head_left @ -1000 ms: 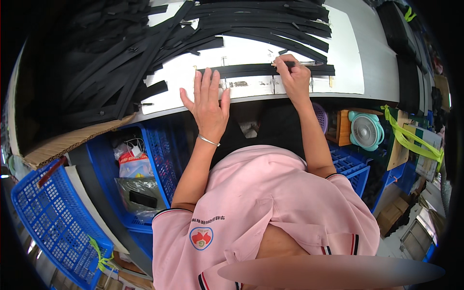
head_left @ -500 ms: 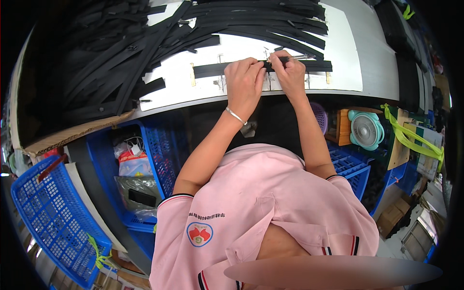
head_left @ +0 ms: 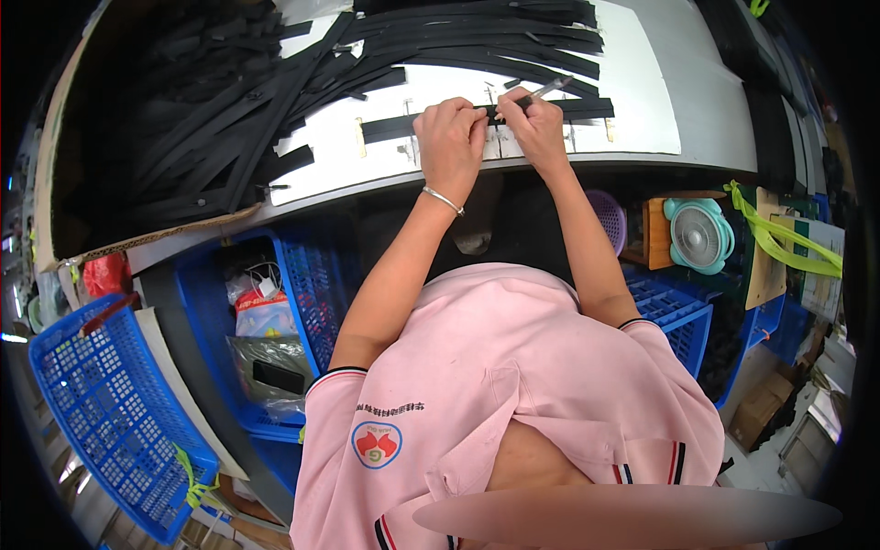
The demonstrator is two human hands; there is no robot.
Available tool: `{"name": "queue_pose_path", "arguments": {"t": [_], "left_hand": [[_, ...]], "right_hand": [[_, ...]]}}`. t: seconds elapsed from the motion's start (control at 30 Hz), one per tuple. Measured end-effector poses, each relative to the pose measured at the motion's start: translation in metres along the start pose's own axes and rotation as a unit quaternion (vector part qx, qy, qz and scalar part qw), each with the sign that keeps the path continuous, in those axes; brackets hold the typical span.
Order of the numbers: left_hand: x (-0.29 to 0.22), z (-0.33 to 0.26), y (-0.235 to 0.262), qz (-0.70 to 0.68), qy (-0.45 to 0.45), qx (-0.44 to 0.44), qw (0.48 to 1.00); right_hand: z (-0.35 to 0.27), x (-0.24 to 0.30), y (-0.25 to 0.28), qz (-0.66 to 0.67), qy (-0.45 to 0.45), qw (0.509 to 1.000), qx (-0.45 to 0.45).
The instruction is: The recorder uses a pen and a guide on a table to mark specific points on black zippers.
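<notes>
As black strip (head_left: 587,109) lies, long axis sideways

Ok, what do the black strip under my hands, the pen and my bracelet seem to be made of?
The black strip: probably woven fabric tape, given its matte, flat look, though rubber is possible. The pen: seemingly clear plastic, since its exposed end looks see-through. The bracelet: likely polished metal, judging by its silvery shine.
</notes>
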State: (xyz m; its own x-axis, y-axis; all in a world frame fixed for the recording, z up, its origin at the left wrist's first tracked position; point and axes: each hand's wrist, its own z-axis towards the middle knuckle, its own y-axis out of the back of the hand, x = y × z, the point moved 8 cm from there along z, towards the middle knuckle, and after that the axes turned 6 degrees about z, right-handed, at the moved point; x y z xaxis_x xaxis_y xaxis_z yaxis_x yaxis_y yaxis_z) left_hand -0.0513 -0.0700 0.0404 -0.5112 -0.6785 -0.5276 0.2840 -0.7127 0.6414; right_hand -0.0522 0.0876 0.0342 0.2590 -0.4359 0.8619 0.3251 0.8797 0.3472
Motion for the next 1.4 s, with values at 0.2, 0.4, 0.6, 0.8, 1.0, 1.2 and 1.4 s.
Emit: {"name": "queue_pose_path", "arguments": {"t": [0.2,0.4,0.6,0.8,1.0,1.2,1.4], "left_hand": [[-0.003,0.002,0.002,-0.012,-0.01,-0.015,1.0],[-0.006,0.003,0.001,-0.012,-0.012,-0.002,1.0],[-0.003,0.001,-0.001,-0.008,-0.011,0.014,1.0],[-0.006,0.002,0.001,0.0,-0.009,0.023,1.0],[-0.005,0.001,-0.002,0.008,-0.003,0.036,0.999],[-0.019,0.004,-0.008,0.014,-0.008,0.024,1.0],[-0.079,0.02,-0.051,-0.038,-0.068,0.041,0.996]], "right_hand": [[0.0,-0.013,-0.005,-0.001,-0.019,0.999,0.028],[-0.001,-0.004,-0.001,-0.044,-0.007,0.999,0.018],[-0.008,-0.007,0.017,0.113,-0.066,0.991,0.008],[0.002,-0.033,0.097,0.088,-0.105,0.985,-0.105],[-0.004,-0.059,0.108,0.074,-0.108,0.988,-0.083],[-0.003,-0.061,0.106,0.056,-0.122,0.987,-0.089],[-0.002,-0.056,0.104,0.039,-0.102,0.989,-0.099]]}}
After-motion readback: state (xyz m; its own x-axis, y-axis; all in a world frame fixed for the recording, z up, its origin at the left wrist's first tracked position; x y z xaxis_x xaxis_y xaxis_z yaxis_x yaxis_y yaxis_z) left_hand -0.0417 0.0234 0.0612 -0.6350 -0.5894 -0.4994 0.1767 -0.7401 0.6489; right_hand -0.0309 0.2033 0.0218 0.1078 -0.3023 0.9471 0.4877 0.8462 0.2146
